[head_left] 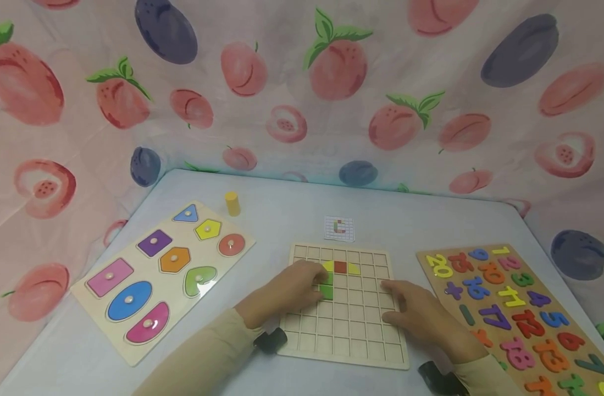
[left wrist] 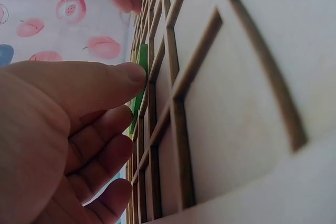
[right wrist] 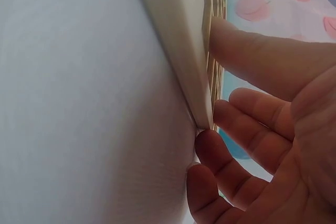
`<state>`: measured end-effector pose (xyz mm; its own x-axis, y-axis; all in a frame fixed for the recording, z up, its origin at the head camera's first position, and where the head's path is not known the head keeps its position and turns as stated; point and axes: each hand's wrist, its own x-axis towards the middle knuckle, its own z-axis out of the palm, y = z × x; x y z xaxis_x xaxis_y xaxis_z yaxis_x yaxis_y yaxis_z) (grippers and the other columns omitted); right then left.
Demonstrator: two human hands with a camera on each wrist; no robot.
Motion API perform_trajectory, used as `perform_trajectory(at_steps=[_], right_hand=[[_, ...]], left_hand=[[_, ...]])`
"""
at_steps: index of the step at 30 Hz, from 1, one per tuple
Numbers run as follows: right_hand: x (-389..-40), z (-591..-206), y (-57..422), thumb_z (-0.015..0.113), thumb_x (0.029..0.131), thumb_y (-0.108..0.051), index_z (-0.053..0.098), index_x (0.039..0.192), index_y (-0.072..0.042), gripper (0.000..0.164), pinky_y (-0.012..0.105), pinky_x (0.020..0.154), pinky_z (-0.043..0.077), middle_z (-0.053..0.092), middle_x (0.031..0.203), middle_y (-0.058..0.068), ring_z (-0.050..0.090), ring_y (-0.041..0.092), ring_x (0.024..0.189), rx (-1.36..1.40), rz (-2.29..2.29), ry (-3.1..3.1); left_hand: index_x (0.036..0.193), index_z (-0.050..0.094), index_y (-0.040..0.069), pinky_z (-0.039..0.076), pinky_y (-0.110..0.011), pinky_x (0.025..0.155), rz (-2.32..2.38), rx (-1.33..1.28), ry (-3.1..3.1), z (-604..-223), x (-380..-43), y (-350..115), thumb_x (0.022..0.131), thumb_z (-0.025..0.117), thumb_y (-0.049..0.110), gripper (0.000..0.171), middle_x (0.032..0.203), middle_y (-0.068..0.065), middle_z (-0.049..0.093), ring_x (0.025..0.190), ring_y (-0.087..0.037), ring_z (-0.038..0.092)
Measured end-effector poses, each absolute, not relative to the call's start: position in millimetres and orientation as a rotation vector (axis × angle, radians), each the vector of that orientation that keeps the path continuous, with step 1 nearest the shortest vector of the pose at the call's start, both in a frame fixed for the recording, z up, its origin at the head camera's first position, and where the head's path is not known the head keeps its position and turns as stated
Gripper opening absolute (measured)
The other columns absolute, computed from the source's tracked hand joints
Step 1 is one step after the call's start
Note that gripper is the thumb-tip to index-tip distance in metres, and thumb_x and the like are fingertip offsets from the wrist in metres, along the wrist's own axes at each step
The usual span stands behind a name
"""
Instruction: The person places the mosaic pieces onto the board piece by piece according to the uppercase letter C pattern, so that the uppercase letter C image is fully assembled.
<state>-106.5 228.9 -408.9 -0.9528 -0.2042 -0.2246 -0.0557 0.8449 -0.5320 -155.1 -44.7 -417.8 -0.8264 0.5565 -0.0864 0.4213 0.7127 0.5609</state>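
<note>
head - l hand (head_left: 299, 283): over l part of grid board, fingertips at green tiles, thumb & index tips apart; pinch or just press, can't tell
head - r hand (head_left: 422, 313): at r edge of board, thumb & index spread, tips touching rim
head - grid board (head_left: 358, 330): flat on white table (head_left: 277, 214), betw. both hands
head - green tiles (head_left: 326, 292): 2, one below other in same col., partly under l hand
head - red tile (head_left: 340, 267): 2nd row from far edge, betw. 2 yellow tiles (head_left: 353, 269) w/ curved edges
head - pattern card (head_left: 339, 229): just beyond far edge of board, small colored c-like fig. on grid
head - shape board (head_left: 175, 300): l side, knobbed pcs
head - yellow cylinder (head_left: 232, 203): upright, near far corner of shape board
head - number board (head_left: 452, 269): r side, colored nums, partly out of frame
l wrist - l hand: thumb tip against green tile, other fingers loosely bent, tips by board
l wrist - r hand: part visible, top
r wrist - r hand: thumb tip on board's upper face, other fingers relaxed, at its edge/corner
</note>
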Motion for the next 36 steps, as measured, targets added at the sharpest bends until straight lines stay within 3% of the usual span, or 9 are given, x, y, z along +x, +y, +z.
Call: perform_trajectory(at_steps=[19, 32, 36], right_hand=[[-107, -410, 229, 0.081, 0.082, -0.019, 0.054, 0.141, -0.002, 0.067, 0.06, 0.107, 0.036, 0.051, 0.144, 0.022, 0.043, 0.046, 0.134, -0.206, -0.789, 2.749], [-107, -411, 230, 0.08, 0.083, -0.02, 0.053, 0.141, -0.001, 0.067, 0.061, 0.107, 0.035, 0.05, 0.144, 0.023, 0.041, 0.047, 0.135, -0.218, -0.809, 2.748], [-107, -411, 230, 0.08, 0.083, -0.02, 0.054, 0.141, -0.001, 0.067, 0.061, 0.107, 0.036, 0.051, 0.144, 0.023, 0.042, 0.047, 0.134, -0.215, -0.803, 2.747]], left_hand=[[0.125, 0.066, 0.007, 0.045, -0.035, 0.103, 0.829, 0.713, 2.652, -416, -156, -57, 0.086, 0.075, 0.018, 0.041, 0.119, -0.001, 0.066, 0.114, -0.018, 0.058], [0.126, 0.065, 0.006, 0.044, -0.042, 0.103, 0.874, 0.631, 2.668, -405, -157, -83, 0.088, 0.074, 0.014, 0.039, 0.12, -0.005, 0.066, 0.114, -0.024, 0.057], [0.127, 0.065, 0.007, 0.046, -0.04, 0.101, 0.875, 0.579, 2.698, -404, -156, -94, 0.089, 0.073, 0.013, 0.039, 0.121, -0.005, 0.065, 0.11, -0.021, 0.058]])
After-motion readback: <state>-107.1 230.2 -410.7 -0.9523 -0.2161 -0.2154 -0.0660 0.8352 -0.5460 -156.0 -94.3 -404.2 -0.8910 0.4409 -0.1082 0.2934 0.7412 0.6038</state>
